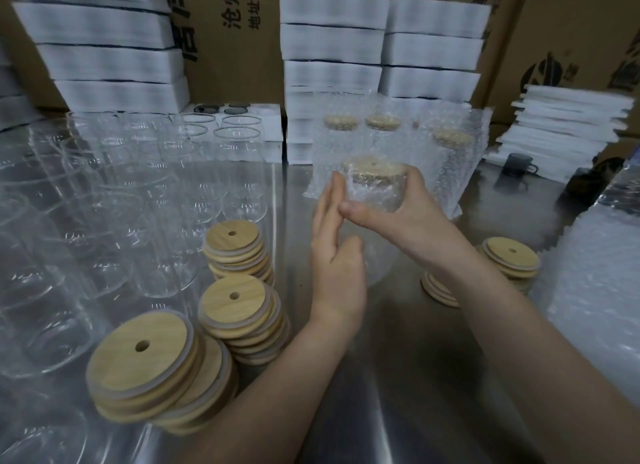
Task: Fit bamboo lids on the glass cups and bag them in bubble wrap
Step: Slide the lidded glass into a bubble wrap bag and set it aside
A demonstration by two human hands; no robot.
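Counted three lid stacks point(239, 307) left of the hands, two right stacks point(509, 259), and three wrapped cups point(382, 122) standing behind. Could not count the bare cups point(104, 204) crowding the left half of the table point(398, 377). Found open steel only between the forearms, down to the near edge. Held above mid-table: one lidded cup point(375, 167) in wrap point(372, 200), gripped by the curled right hand point(405, 217); left hand point(337, 255) upright, fingers straight, pressed together, laid against the wrap's left side.

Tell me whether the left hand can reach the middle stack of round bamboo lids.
Probably yes: the left hand is open, holding nothing, and the middle stack of round bamboo lids sits just beside its wrist, nothing between.
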